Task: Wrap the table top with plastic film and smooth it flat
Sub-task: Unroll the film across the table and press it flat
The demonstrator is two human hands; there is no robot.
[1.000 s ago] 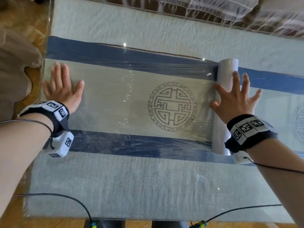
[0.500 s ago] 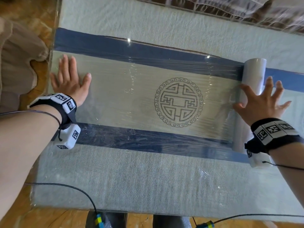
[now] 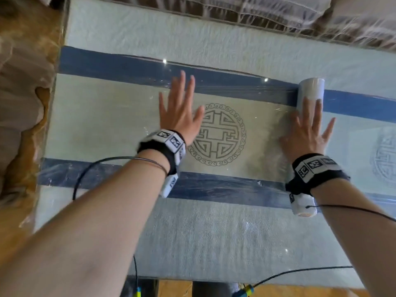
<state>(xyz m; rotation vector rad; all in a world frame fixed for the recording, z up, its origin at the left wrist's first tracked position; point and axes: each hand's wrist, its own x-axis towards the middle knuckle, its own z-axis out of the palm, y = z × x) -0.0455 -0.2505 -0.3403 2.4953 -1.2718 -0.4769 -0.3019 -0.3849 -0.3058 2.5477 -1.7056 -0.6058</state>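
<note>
The glass table top (image 3: 214, 239) shows a pale rug with two blue bands and a round emblem beneath it. A sheet of clear plastic film (image 3: 102, 125) lies stretched across its middle, from the left edge to the white film roll (image 3: 310, 88) at the right. My left hand (image 3: 180, 112) lies flat on the film, fingers straight, just left of the emblem. Over the roll's middle my right hand (image 3: 308, 131) rests with spread fingers. The roll's near end shows below my right wrist.
A brown sofa with cushions (image 3: 278, 16) runs along the table's far edge. Orange-brown marble floor (image 3: 23, 146) and a beige cushion (image 3: 12, 86) lie to the left. Black cables (image 3: 300, 271) cross the near table edge.
My left hand has slid right along the film, from the left table edge to beside the emblem. My right hand has kept pressing on the roll at the film's right end.
</note>
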